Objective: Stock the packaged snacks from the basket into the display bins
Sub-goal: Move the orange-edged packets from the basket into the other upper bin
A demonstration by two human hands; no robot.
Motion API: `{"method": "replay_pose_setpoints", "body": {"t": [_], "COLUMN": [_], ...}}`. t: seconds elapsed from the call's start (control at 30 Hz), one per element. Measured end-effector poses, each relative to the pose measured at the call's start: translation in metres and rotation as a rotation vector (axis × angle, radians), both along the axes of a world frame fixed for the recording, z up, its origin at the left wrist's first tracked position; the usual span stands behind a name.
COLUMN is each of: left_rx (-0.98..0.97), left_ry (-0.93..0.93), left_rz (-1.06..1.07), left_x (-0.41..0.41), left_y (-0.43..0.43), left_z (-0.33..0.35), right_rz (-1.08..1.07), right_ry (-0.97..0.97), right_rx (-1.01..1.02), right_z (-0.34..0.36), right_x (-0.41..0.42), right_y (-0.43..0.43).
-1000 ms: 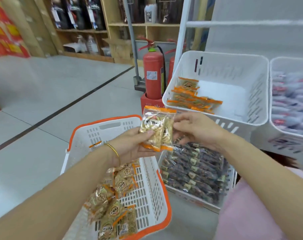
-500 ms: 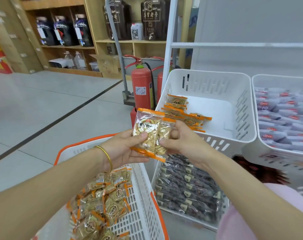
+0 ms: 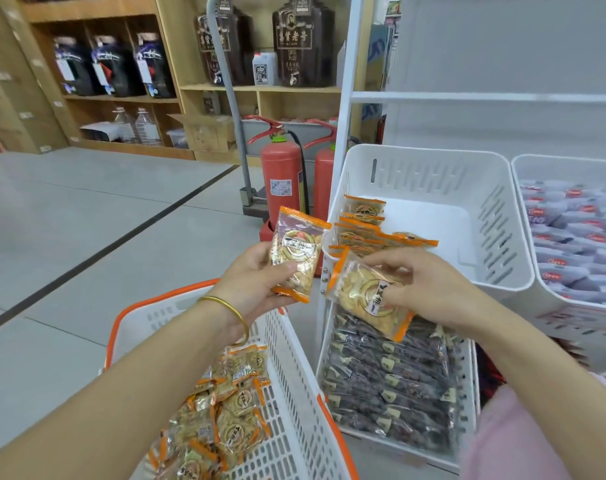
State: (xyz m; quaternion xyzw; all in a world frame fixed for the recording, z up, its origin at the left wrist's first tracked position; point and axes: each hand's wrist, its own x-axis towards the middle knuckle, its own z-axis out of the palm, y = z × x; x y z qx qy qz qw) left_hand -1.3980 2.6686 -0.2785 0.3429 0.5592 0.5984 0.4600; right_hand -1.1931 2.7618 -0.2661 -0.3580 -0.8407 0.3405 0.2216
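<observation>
Right-hand packet: clear snack pack with orange ends, pinched between thumb and fingers of the right hand. It was held in the air just below and in front of the upper bin's front-left corner. Its long axis was tilted, running upper-left to lower-right, label towards the camera. Left-hand packet was the same type, near upright, gripped in the left hand with the thumb across its face. It sat just left of that corner, apart from the other pack by a narrow gap. Stocked packets lay in a row along the bin's left wall, and the floor to their right showed white. The bin lay up and beyond both hands, with the right hand nearer. My read: that pack goes in next, lifted over the front rim and turned to match the row. In the way were the front rim itself, the rack post at the bin's left and the left-hand packet close by. The basket, orange-rimmed, was below the left forearm with more loose packets inside. The lower bin, full of dark packs, was directly under the right hand. The neighbouring bin on the right held grey-purple packs. Two fire extinguishers stood on the floor behind the rack.
</observation>
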Motion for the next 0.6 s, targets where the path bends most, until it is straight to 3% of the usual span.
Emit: {"method": "replay_pose_setpoints", "body": {"t": [0.13, 0.3, 0.5, 0.6], "left_rx": [-0.028, -0.061, -0.11, -0.052], "left_ry": [0.072, 0.051, -0.056, 0.089], "left_rz": [-0.015, -0.119, -0.265, -0.341], "left_x": [0.007, 0.03, 0.066, 0.081], "left_y": [0.0, 0.002, 0.007, 0.015], "left_z": [-0.004, -0.006, -0.008, -0.008], "right_rz": [0.114, 0.095, -0.049, -0.142], "right_ry": [0.019, 0.317, 0.516, 0.564], "right_rx": [-0.039, -0.178, -0.058, 0.061], "right_z": [0.007, 0.012, 0.011, 0.008], "right_x": [0.011, 0.013, 0.011, 0.012], "right_y": [0.002, 0.0, -0.003, -0.001]}}
